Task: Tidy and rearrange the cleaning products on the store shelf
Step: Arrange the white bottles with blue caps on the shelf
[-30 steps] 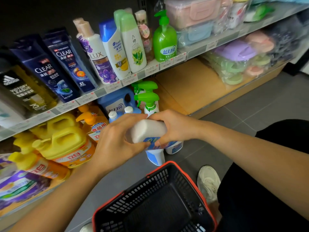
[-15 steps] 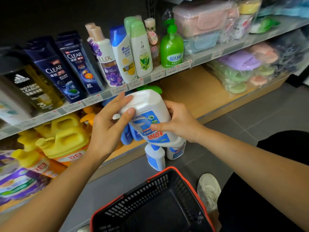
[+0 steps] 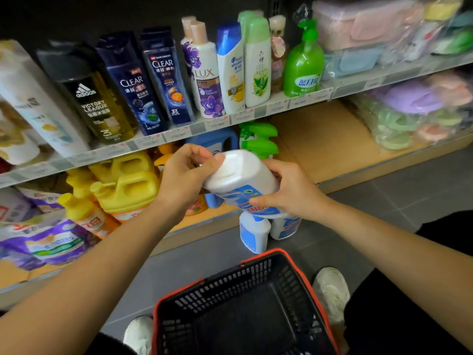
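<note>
A white cleaner bottle [image 3: 240, 179] with a blue label lies tilted in the air in front of the bottom shelf [image 3: 330, 147], its flat base turned towards me. My left hand [image 3: 185, 175] grips its base end from the left, fingers curled over the rim. My right hand [image 3: 291, 190] holds its right side, thumb pressed on the label. Two matching white bottles [image 3: 256, 234] stand on the grey floor just below. Green spray bottles [image 3: 261, 139] and a blue jug [image 3: 217, 140] stand on the bottom shelf behind the held bottle.
Yellow detergent jugs [image 3: 128, 183] and purple refill bags [image 3: 48, 244] fill the bottom shelf's left part. Shampoo bottles and a green pump bottle [image 3: 304, 62] line the upper shelf. An empty black basket with a red rim [image 3: 245, 303] sits on the floor between my shoes. Bagged plastic goods [image 3: 414, 111] lie at right.
Both hands have lifted the white bottle from low in front of the floor bottles and turned it, its base now facing me. My left hand shifted onto the base end.
</note>
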The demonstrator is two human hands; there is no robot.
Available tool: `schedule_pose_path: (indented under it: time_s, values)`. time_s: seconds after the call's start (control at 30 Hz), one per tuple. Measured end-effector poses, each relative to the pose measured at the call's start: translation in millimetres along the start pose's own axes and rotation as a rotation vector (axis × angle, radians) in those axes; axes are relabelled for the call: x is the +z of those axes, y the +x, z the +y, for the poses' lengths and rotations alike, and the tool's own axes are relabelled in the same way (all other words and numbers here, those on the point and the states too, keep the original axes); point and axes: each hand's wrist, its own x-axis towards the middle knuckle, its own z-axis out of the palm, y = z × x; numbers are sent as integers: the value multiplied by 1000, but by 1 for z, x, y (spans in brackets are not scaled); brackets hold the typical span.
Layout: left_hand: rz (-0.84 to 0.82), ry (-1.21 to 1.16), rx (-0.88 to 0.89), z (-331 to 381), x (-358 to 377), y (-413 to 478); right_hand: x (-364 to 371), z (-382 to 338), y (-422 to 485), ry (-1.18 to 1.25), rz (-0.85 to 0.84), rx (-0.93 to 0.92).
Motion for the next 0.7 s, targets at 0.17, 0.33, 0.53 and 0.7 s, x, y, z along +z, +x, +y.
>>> schedule_pose_path:
  time_s: [0.17,0.33,0.53,0.7]
  values:
    - [-60,-147,-45,-5,-9,3,-5,1,2,96,24,73]
    - [-265,-148,-109,-16,-8,-2,-11,-2,1,376,120,174]
    - [-524,163,-259,-51,10,-21,-17,-13,2,655,207,241]
    - [-817,273,-102,-73,27,-42,-24,-16,3,822,290,285]
